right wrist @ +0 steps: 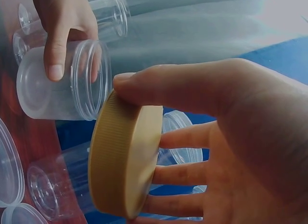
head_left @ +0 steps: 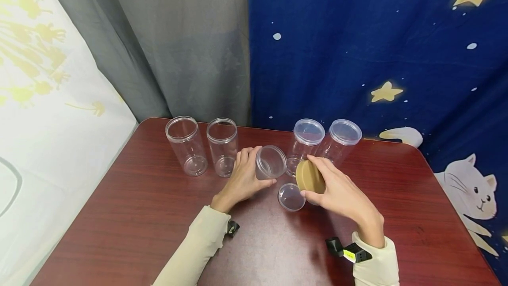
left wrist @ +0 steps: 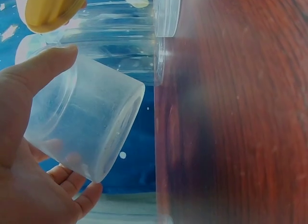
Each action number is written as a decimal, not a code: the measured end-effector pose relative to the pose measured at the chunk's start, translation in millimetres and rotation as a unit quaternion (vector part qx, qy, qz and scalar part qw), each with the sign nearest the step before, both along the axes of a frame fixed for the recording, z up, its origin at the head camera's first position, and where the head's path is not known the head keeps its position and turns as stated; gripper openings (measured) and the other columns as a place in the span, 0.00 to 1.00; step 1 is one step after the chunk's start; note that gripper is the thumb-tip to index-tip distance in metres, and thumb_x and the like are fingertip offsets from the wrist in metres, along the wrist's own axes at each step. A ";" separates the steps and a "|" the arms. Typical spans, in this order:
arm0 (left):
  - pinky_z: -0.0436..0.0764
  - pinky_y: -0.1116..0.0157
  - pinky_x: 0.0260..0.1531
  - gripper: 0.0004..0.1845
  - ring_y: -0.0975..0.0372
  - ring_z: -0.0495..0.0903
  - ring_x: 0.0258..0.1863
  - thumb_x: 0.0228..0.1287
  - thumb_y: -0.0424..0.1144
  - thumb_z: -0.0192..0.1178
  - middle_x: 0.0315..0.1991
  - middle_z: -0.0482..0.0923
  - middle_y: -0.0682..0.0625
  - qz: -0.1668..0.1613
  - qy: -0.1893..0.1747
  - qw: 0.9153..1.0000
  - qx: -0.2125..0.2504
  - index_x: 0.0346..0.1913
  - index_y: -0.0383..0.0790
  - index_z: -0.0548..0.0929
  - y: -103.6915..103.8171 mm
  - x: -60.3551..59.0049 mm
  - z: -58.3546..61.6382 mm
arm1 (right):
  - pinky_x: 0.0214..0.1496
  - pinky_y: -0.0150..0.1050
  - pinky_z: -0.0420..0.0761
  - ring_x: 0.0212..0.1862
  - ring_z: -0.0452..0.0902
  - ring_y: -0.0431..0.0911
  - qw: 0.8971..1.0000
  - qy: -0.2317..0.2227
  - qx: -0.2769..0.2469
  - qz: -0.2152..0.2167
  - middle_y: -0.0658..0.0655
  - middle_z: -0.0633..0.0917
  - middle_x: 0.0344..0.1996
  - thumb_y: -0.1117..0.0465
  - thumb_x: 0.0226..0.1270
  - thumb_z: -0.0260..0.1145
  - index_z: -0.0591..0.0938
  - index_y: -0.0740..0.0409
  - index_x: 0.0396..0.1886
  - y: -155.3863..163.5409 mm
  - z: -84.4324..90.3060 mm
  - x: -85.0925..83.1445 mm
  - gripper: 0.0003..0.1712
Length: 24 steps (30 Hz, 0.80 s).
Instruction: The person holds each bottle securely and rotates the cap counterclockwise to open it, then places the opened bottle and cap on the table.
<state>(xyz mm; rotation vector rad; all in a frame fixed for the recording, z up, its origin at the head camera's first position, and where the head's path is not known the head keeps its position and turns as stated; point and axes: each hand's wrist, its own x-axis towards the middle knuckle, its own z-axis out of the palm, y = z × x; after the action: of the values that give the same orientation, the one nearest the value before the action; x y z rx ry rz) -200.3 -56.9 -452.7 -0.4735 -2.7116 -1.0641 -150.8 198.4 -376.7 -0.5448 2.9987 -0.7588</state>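
My left hand [head_left: 247, 179] grips a short translucent plastic jar [head_left: 271, 162], tilted, its open threaded mouth toward the lid in the right wrist view. In the left wrist view the thumb lies along the jar's near side, and fingers curl behind it. With my right hand [head_left: 344, 193] I hold a mustard-yellow screw lid [right wrist: 111, 156] on edge, thumb on its ribbed rim and fingers behind. Lid and jar are close but apart in the head view. A clear round lid [head_left: 291, 197] lies flat on the table below them, and another pokes out partly hidden under my right hand.
Two tall clear jars without lids, one at far left [head_left: 186, 147] and one beside it [head_left: 223, 147], stand on the dark red table [head_left: 139, 215]. Behind my right hand stand two tall lidded jars [head_left: 308, 132], [head_left: 345, 133]. Curtains hang behind the table.
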 end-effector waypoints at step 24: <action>0.70 0.48 0.62 0.52 0.49 0.68 0.60 0.43 0.50 0.79 0.61 0.68 0.41 0.032 -0.011 0.999 0.007 0.70 0.37 0.63 -6.4 -5.6 -2.2 | 0.51 0.49 0.76 0.49 0.76 0.50 1.000 -0.015 0.009 -0.003 0.58 0.75 0.61 0.47 0.53 0.77 0.66 0.55 0.72 17.5 -4.5 -5.3 0.49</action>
<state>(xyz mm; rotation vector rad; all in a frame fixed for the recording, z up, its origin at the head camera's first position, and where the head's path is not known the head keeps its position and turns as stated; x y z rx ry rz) -206.0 -63.3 -455.0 -0.3715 -2.7168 -1.0765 -156.1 215.8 -381.2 -0.5192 2.9772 -0.7325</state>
